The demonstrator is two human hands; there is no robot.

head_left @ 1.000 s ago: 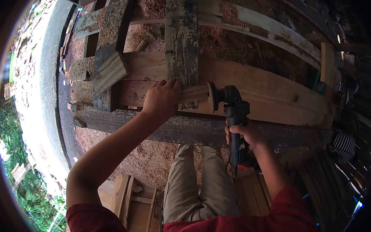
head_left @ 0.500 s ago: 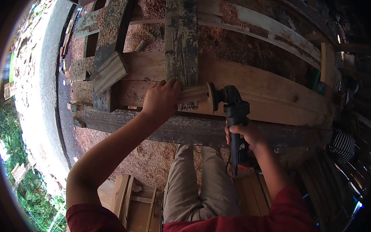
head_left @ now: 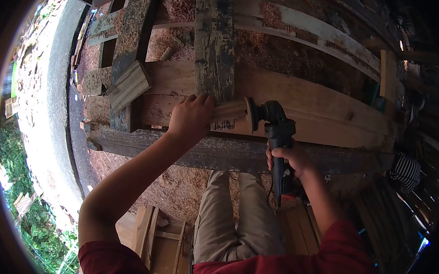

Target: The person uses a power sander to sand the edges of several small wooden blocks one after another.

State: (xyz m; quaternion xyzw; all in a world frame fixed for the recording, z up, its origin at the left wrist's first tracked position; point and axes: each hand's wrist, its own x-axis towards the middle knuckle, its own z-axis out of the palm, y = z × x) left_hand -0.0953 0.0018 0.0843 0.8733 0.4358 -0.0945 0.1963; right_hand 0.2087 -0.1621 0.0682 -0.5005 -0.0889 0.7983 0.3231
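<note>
My right hand [head_left: 289, 157] is wrapped round the body of a black angle grinder [head_left: 279, 130], held upright with its head turned left. The grinder's round disc [head_left: 251, 115] meets the right end of a short wooden piece [head_left: 229, 109]. Closed over the left end of that piece is my left hand [head_left: 193, 113], which hides part of it. Beneath the hand and the piece lies a weathered plank [head_left: 214, 45] with flaking paint, running away from me across the bench boards.
A loose wood offcut [head_left: 129, 86] lies to the left on another dark plank. A long dark beam [head_left: 220, 152] forms the near edge of the bench. Wood shavings [head_left: 170, 189] cover the ground, and a striped cloth [head_left: 405, 171] is at the far right.
</note>
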